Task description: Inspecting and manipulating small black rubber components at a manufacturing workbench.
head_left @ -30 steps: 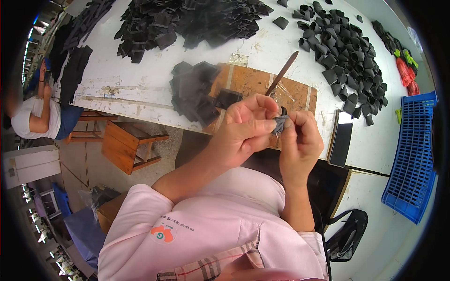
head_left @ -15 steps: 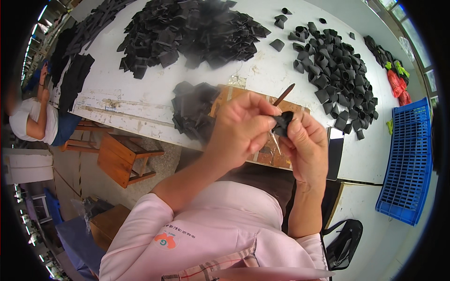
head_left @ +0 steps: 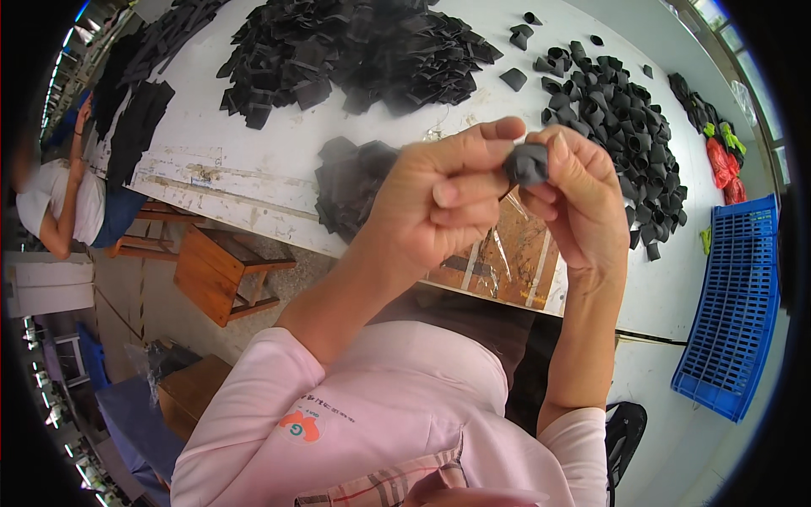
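Observation:
Over the front of the table, a small black piece of sheet material, bent into a rounded, hollow shape, is between my two hands. My right hand pinches it between thumb and fingers. My left hand is at the piece's left side with its fingers curled and the index fingertip stretched above it. Whatever the left fingers grip is hidden; a thin dark bit shows below them. Beneath my hands lies a brown board with strips of clear tape. Left of it is a small pile of flat black pieces.
A large heap of flat black pieces lies at the back, and many curled ones at the right. A blue plastic crate stands on the right. Leftward are a wooden stool and another person, seated.
Both hands have moved up and to the right with the black piece, which now looks rounder. The pointed brown stick that stood up by my left fingers no longer shows.

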The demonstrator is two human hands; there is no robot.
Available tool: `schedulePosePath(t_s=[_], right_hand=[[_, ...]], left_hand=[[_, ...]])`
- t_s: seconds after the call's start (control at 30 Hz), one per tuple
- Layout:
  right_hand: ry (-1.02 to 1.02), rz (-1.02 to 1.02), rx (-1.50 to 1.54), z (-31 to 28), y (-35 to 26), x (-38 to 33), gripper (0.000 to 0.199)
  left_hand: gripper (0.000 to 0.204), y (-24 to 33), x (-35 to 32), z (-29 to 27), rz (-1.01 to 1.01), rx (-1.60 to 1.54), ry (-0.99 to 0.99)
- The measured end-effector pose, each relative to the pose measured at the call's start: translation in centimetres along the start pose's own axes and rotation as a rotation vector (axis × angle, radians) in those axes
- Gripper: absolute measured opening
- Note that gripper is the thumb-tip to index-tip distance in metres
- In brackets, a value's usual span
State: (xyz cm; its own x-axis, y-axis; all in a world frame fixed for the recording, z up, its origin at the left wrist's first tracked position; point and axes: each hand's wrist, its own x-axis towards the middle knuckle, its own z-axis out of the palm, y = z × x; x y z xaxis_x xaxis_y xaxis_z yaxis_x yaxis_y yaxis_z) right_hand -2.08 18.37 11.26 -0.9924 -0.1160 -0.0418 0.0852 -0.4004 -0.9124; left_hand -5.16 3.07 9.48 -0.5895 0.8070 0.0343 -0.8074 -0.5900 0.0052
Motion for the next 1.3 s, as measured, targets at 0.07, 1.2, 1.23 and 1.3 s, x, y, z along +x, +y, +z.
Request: schedulePosePath(t_s=[0.07,1.2,1.23,1.3], right_hand=[[-0.049,-0.002,0.02,-0.2,-0.7,0.4,0.021],[-0.179,0.078,-0.026,-0.6,-0.9,1.2,0.025],[-0.185,0.085,-0.002,-0.4,-1.3,1.2,0.025],[-0.189,0.069,-0.034,-0.8,-0.9,1.1,0.026]], left_hand=[[0.013,0.4,0.3,0.5,-0.013,-0.075,0.055],[0.01,-0.1,0.0,-2.1,-0.038,-0.09,0.137],[0.009,-0.3,0.0,-1.6,-0.027,-0.102,0.133],[0.008,-0.8,-0.2,-1.5,-0.014,-0.113,0.13]])
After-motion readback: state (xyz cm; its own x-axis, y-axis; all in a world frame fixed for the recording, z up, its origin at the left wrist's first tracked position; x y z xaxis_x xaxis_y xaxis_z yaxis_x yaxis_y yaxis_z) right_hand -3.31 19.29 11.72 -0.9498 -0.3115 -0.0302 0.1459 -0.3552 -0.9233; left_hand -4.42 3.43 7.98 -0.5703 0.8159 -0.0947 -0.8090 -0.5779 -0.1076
